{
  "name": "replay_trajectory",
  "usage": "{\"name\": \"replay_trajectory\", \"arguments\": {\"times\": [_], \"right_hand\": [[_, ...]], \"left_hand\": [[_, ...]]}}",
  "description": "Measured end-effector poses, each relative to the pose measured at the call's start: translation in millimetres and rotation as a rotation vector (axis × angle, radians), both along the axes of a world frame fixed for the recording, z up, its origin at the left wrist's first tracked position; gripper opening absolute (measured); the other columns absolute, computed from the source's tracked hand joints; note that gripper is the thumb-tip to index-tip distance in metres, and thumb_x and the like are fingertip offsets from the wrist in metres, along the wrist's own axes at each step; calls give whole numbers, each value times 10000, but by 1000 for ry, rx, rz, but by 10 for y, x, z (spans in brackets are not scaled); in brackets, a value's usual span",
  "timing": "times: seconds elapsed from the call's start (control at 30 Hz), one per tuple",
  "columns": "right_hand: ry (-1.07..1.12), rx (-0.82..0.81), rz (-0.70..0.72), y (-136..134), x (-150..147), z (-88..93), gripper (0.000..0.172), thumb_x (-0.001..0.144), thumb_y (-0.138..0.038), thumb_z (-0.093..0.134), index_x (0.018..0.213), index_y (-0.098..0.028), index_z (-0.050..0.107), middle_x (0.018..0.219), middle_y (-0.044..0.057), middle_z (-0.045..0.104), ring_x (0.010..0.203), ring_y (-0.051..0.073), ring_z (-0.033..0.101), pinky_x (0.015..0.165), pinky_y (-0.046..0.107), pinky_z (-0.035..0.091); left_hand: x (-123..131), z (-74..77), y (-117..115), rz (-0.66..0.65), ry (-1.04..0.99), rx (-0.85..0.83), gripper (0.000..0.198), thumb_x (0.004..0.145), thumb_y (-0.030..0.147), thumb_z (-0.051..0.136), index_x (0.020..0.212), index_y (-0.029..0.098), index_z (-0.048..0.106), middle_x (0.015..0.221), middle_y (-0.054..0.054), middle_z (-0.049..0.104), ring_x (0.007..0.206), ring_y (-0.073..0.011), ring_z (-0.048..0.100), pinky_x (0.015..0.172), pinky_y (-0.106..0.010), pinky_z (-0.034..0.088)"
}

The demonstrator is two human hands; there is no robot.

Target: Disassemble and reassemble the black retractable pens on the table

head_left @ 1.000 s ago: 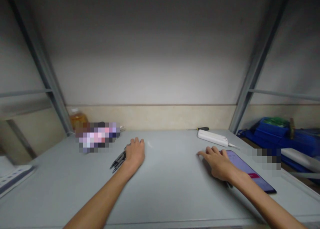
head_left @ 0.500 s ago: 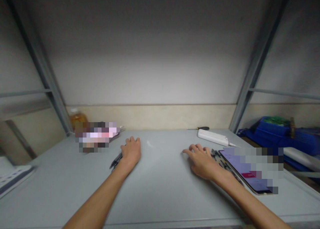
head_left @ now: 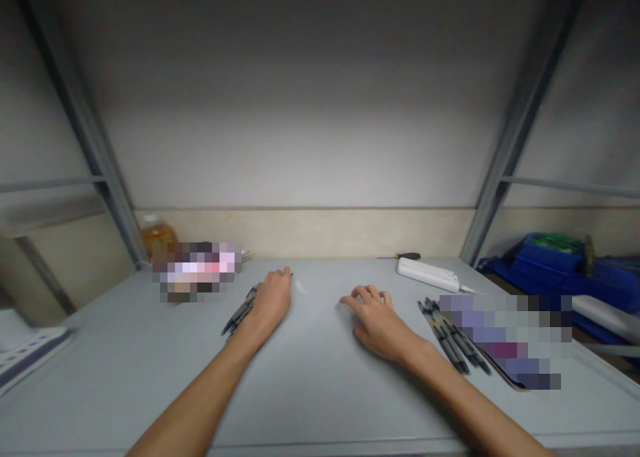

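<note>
My left hand [head_left: 273, 299] is closed, palm down, over the left middle of the table. A thin dark tip pokes out past its fingers and looks like the end of a pen; the rest is covered by the hand. Several dark pens [head_left: 239, 317] lie slanted on the table just left of that wrist. To the right, my right hand [head_left: 375, 320] hovers low with its fingers apart and nothing visible in them. More grey and black pens [head_left: 443, 337] lie side by side to the right of it, along a phone-like slab [head_left: 505, 370] that is partly pixelated.
A white power strip [head_left: 427, 274] and a screwdriver [head_left: 410, 256] lie at the back right. At the back left are a pixelated bundle [head_left: 197, 270] and a bottle of amber liquid [head_left: 156, 230]. Metal posts flank the grey table [head_left: 310, 404]; blue bags [head_left: 540, 264] sit beyond its right edge.
My right hand has moved left, away from the right-hand pens, which now show more fully. My left hand has shifted slightly right and forward, and a thin tip now shows beyond its fingers.
</note>
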State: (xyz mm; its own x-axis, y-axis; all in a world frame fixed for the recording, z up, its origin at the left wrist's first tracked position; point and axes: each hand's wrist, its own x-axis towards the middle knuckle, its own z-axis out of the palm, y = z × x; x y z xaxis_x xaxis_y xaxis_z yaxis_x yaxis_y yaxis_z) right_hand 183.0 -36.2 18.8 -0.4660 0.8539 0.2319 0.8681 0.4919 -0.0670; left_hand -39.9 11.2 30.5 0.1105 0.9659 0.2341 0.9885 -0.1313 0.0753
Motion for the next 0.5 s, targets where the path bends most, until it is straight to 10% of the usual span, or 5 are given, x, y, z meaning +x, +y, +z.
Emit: {"name": "replay_trajectory", "arguments": {"times": [0.23,0.5], "right_hand": [[220,117,93,68,-84,-30,428,799,-207,502,1221,-183,436,1124,109,502,1016,227,419,853,352,352],[248,57,60,139,5,-109,221,875,-189,403,812,-136,608,817,79,577,828,176,498,764,284,392]], "left_hand": [[327,-221,-77,-563,-653,-129,224,813,104,413,1018,196,423,910,-55,650,835,-127,596,762,-242,443],[379,-241,-114,-625,-754,-194,109,749,185,529,840,172,470,762,-4,600,624,-86,539,598,-194,419]]}}
